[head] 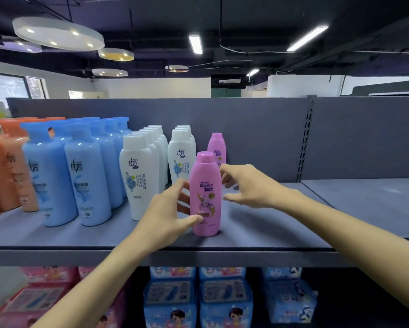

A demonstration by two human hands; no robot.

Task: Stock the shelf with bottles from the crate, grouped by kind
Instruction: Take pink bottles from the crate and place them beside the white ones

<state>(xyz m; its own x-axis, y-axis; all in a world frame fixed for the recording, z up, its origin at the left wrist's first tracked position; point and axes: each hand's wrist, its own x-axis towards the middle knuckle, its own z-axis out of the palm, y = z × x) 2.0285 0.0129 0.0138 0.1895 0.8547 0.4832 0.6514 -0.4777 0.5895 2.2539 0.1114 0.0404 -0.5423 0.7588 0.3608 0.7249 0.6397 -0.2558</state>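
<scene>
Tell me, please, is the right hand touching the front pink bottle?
Cannot tell. In the head view the right hand sits open beside the front pink bottle, its fingertips reaching behind the bottle's edge, so neither contact nor gap shows plainly.

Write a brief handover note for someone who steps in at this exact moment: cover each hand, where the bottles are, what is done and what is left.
Left hand: thumb and fingers curled round the front pink bottle, which stands upright near the front edge of the shelf.
Right hand: open, fingers spread just right of that bottle, holding nothing.
Done: orange bottles, blue bottles and white bottles stand in rows by kind; a second pink bottle stands at the back.
Left: line the front pink bottle up with the one behind it. The crate is out of view, so what remains in it cannot be told.
</scene>
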